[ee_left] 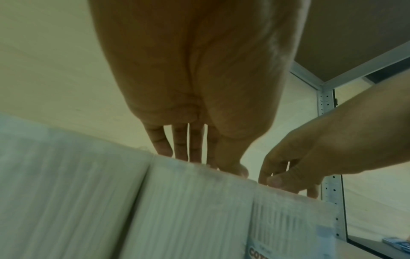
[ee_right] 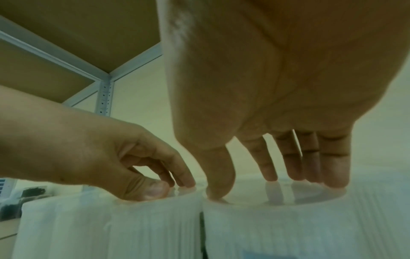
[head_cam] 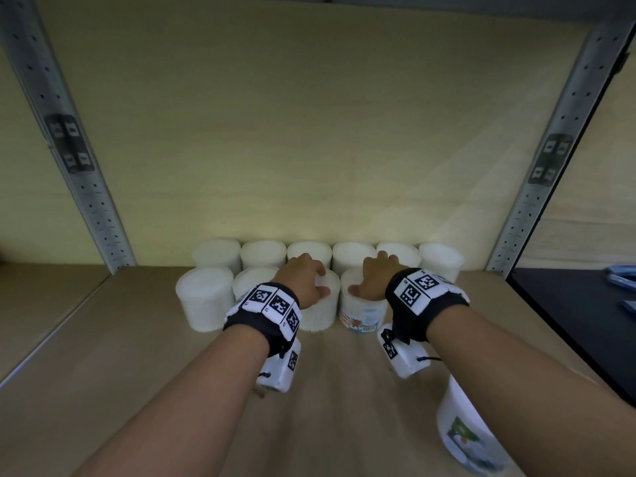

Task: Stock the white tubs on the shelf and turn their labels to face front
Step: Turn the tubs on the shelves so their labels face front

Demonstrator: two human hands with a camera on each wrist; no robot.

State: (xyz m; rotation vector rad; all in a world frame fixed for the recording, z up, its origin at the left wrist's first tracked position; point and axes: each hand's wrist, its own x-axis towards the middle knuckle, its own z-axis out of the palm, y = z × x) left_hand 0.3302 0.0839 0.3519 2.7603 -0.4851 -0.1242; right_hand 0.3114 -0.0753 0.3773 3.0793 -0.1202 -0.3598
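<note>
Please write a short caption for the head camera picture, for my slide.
Left hand and right hand rest on two front-row white tubs on the shelf.

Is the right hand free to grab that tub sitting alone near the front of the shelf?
Probably yes. The lone tub stands just under the right forearm with bare shelf around it, but the right hand first has to leave the labelled tub it rests on.
</note>
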